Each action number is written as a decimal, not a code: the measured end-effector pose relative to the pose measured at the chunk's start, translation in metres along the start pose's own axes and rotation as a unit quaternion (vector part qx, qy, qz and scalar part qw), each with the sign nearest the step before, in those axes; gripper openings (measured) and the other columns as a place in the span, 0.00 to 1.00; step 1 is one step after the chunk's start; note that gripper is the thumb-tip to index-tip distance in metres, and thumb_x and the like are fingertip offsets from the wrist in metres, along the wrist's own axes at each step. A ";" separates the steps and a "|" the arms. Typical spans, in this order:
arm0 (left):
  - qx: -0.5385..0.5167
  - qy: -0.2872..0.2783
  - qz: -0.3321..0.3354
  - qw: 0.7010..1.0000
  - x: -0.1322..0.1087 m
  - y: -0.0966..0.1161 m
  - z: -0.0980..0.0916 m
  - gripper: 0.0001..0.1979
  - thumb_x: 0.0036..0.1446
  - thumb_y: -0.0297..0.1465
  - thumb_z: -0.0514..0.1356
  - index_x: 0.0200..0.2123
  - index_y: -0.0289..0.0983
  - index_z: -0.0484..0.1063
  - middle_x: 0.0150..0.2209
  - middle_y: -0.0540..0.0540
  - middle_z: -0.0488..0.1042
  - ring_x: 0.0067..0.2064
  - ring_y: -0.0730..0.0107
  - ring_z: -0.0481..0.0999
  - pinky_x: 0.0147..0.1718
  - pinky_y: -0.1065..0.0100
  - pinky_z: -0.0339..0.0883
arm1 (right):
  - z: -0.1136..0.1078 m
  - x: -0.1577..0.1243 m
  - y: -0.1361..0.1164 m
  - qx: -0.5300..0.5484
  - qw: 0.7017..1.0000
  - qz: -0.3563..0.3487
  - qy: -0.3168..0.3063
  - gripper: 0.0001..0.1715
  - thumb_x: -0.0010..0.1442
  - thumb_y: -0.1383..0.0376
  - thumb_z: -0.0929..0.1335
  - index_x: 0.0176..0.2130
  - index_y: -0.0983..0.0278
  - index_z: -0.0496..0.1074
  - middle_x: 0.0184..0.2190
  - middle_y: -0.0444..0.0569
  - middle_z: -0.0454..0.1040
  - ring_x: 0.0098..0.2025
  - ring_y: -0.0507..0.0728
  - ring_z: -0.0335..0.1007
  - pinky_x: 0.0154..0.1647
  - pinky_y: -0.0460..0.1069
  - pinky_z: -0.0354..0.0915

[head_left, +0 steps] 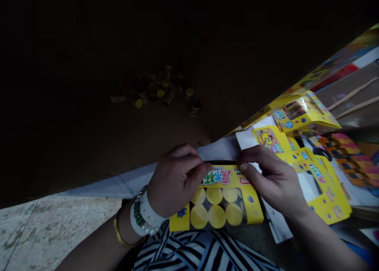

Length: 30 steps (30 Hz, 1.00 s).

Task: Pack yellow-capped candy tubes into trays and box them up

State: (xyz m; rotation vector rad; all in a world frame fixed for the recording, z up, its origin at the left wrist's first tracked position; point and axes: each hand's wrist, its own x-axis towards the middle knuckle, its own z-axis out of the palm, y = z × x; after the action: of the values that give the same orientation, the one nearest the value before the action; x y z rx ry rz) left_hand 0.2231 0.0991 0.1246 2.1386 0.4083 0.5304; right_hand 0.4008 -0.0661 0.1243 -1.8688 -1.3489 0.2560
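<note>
A yellow printed window box (pixel 250 202) rests near my lap, its long side towards me. Round yellow caps (pixel 216 215) show in rows through its clear window. My left hand (pixel 180 176), with bracelets at the wrist, pinches the far edge of the box left of its middle. At the right end of that same edge, my right hand (pixel 272 180) grips with thumb and bent fingers. A dark line runs along the edge between both hands; what the fingertips press on there is partly hidden.
Beyond my hands a large dark cardboard carton (pixel 166 125) holds several small capped cups (pixel 160 93). To the right lie flat yellow box blanks (pixel 334 192), a made-up yellow box (pixel 308 113), and orange-and-pink packs (pixel 357 168). Speckled floor (pixel 59 231) shows at lower left.
</note>
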 end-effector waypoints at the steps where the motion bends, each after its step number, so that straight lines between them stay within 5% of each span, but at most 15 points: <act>1: -0.006 0.003 -0.003 1.000 0.000 -0.001 0.001 0.13 0.63 0.31 0.59 0.29 0.34 0.79 0.36 0.46 0.75 0.38 0.72 0.76 0.37 0.70 0.69 | 0.000 0.002 -0.001 -0.004 1.000 0.006 -0.008 0.03 0.64 0.65 0.68 0.36 0.59 0.74 0.33 0.47 0.73 0.37 0.56 0.70 0.38 0.52 0.66; 5: -0.017 0.015 -0.005 1.000 -0.001 -0.007 0.002 0.11 0.63 0.33 0.59 0.35 0.35 0.81 0.37 0.45 0.76 0.40 0.70 0.77 0.39 0.68 0.71 | 0.002 0.004 -0.005 -0.029 0.999 0.032 -0.020 0.04 0.64 0.64 0.68 0.38 0.58 0.74 0.34 0.47 0.73 0.37 0.57 0.71 0.36 0.52 0.67; 11: 0.012 -0.012 0.044 0.999 0.001 -0.010 0.003 0.11 0.64 0.32 0.58 0.42 0.38 0.81 0.44 0.43 0.79 0.45 0.65 0.77 0.47 0.60 0.71 | 0.007 0.003 -0.003 0.017 0.998 -0.024 -0.055 0.11 0.65 0.66 0.66 0.45 0.56 0.76 0.40 0.49 0.75 0.43 0.59 0.73 0.42 0.54 0.70; 17: -0.045 -0.003 -0.019 0.999 -0.001 -0.007 0.000 0.09 0.61 0.33 0.61 0.40 0.38 0.80 0.42 0.45 0.78 0.44 0.67 0.78 0.45 0.64 0.72 | 0.001 0.023 -0.016 -0.025 0.990 -0.017 -0.139 0.09 0.65 0.62 0.67 0.44 0.55 0.77 0.36 0.47 0.75 0.37 0.56 0.73 0.35 0.51 0.70; 23: -0.087 0.096 -0.143 0.981 -0.028 -0.016 -0.008 0.09 0.59 0.35 0.63 0.42 0.41 0.74 0.40 0.49 0.79 0.40 0.69 0.79 0.41 0.65 0.72 | 0.006 0.015 -0.015 -0.052 0.991 0.059 -0.112 0.09 0.64 0.58 0.68 0.43 0.58 0.71 0.34 0.46 0.76 0.33 0.55 0.73 0.28 0.48 0.69; 26: -0.064 0.147 -0.130 0.979 -0.037 -0.014 -0.008 0.09 0.57 0.35 0.65 0.41 0.40 0.75 0.40 0.49 0.79 0.41 0.69 0.78 0.42 0.66 0.71 | 0.012 0.009 -0.012 -0.084 0.992 0.030 -0.089 0.09 0.64 0.60 0.67 0.46 0.57 0.71 0.36 0.47 0.75 0.35 0.55 0.73 0.31 0.49 0.69; 30: 0.013 0.144 -0.085 0.986 -0.037 -0.005 -0.011 0.12 0.55 0.33 0.67 0.43 0.39 0.77 0.42 0.47 0.79 0.45 0.68 0.77 0.44 0.66 0.71 | 0.016 0.005 -0.013 -0.093 0.993 -0.019 -0.067 0.09 0.66 0.63 0.65 0.45 0.57 0.73 0.36 0.48 0.73 0.37 0.55 0.72 0.35 0.50 0.68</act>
State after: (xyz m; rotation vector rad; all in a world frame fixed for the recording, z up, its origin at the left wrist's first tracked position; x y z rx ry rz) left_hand 0.1855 0.0923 0.1177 2.0317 0.7550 0.7419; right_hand 0.3846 -0.0520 0.1239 -2.0073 -1.5423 0.2460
